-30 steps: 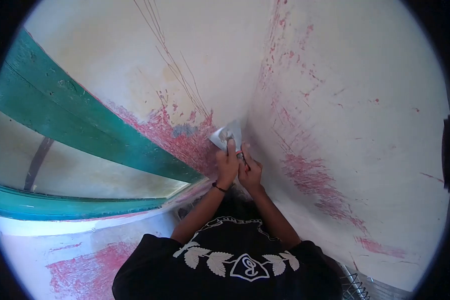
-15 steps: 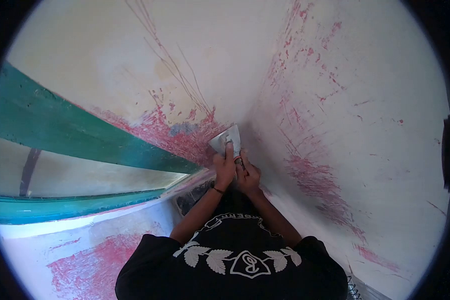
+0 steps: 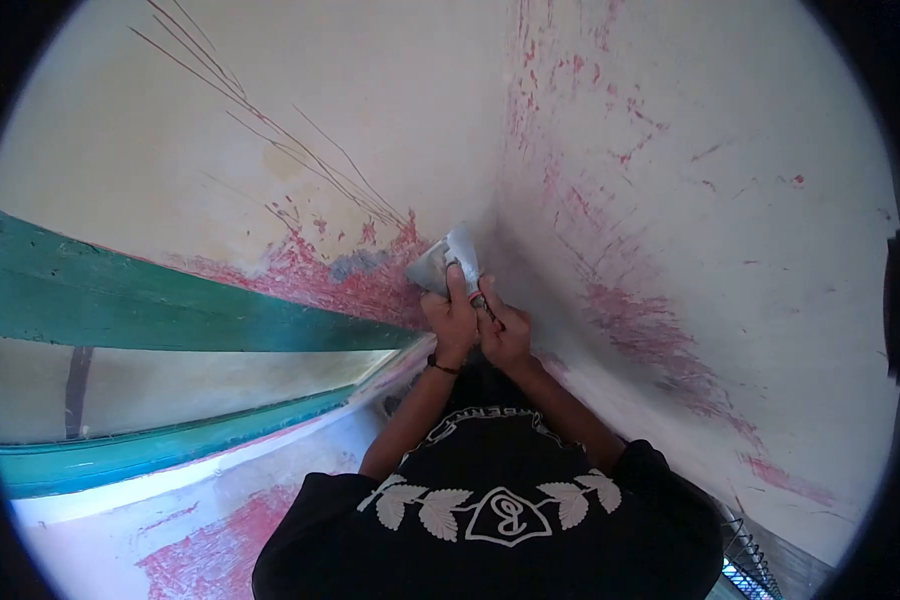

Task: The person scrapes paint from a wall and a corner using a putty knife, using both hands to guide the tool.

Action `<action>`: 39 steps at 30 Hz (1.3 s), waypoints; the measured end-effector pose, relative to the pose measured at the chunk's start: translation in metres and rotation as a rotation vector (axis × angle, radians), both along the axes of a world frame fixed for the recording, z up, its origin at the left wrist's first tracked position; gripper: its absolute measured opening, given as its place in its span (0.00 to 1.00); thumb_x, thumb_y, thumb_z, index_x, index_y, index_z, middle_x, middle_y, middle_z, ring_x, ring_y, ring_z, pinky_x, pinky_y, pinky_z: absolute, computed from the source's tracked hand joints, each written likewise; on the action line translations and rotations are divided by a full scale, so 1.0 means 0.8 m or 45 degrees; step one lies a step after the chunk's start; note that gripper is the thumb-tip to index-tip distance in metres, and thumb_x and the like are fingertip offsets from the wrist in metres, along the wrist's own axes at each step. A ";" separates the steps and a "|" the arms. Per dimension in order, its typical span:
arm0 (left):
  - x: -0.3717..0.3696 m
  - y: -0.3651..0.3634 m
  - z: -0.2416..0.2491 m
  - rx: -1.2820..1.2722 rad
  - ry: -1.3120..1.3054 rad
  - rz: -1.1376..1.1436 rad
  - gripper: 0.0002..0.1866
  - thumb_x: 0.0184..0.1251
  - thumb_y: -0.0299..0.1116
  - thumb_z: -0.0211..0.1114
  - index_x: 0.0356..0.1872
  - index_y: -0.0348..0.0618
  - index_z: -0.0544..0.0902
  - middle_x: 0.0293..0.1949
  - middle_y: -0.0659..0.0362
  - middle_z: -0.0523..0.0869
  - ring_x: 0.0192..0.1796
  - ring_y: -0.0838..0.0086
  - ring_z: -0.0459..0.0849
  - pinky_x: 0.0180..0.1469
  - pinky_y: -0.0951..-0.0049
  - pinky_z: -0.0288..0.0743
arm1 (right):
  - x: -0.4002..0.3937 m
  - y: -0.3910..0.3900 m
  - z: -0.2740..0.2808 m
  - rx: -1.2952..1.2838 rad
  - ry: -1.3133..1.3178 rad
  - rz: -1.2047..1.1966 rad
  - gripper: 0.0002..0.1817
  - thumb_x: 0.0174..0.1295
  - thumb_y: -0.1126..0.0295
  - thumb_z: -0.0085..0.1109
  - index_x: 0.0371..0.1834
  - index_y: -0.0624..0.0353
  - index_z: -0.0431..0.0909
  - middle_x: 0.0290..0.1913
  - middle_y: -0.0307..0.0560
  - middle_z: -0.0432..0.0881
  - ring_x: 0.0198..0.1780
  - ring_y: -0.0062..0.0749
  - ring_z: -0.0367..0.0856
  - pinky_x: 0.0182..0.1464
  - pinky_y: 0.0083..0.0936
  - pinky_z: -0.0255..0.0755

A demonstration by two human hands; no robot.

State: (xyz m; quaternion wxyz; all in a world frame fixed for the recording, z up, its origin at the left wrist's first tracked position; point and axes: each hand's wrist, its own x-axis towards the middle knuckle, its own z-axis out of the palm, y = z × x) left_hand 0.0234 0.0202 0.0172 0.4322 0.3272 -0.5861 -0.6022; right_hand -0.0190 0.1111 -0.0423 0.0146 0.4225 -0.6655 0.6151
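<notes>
Both hands closed on a broad-bladed scraper beside the corner, with red patches showing on both walls

The scraper (image 3: 432, 264) is held in front of the body, near where the left wall (image 3: 370, 90) and the right wall (image 3: 750, 230) meet. Its flat blade is pressed by the thumb of the left hand (image 3: 452, 325), whose fingers are drawn in narrow around the base. The handle is gripped by the right hand (image 3: 507, 340) (most of it is hidden by the fingers). Whether the wall is touched by the blade edge cannot be told.

The work looks partway along. Wide, pale stretches are seen on both walls, but the finish is uneven. A rough red patch (image 3: 370, 293) is left visible beside the green band (image 3: 170, 300), with a small grey patch (image 3: 358, 263) at its upper side. Another red area (image 3: 650, 330) is spread across the right wall, and a third (image 3: 210, 545) is seen below the green band. Thin reddish lines (image 3: 245, 100) are also left on the left wall. Whether these marks are being uncovered or covered over cannot be judged, so no finished portion can be named with certainty
</notes>
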 end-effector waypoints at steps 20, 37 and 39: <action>0.019 -0.011 -0.025 0.082 -0.015 -0.140 0.22 0.78 0.43 0.61 0.34 0.29 0.85 0.32 0.63 0.85 0.35 0.82 0.78 0.35 0.73 0.73 | 0.000 0.004 0.001 0.098 -0.136 0.035 0.26 0.63 0.75 0.64 0.66 0.66 0.77 0.29 0.56 0.84 0.25 0.29 0.83 0.35 0.24 0.76; -0.002 -0.018 -0.017 -0.091 -0.115 -0.015 0.23 0.78 0.45 0.61 0.37 0.29 0.84 0.33 0.60 0.87 0.35 0.79 0.81 0.32 0.69 0.75 | -0.021 -0.001 0.027 0.057 -0.204 0.027 0.24 0.66 0.68 0.65 0.66 0.60 0.79 0.24 0.47 0.81 0.22 0.21 0.74 0.32 0.22 0.73; -0.003 -0.022 0.005 -0.104 -0.175 -0.067 0.22 0.78 0.44 0.61 0.37 0.28 0.84 0.32 0.60 0.87 0.34 0.78 0.81 0.33 0.69 0.75 | -0.022 -0.002 0.036 0.036 -0.198 0.047 0.24 0.66 0.69 0.65 0.66 0.61 0.78 0.24 0.47 0.81 0.22 0.21 0.73 0.32 0.22 0.73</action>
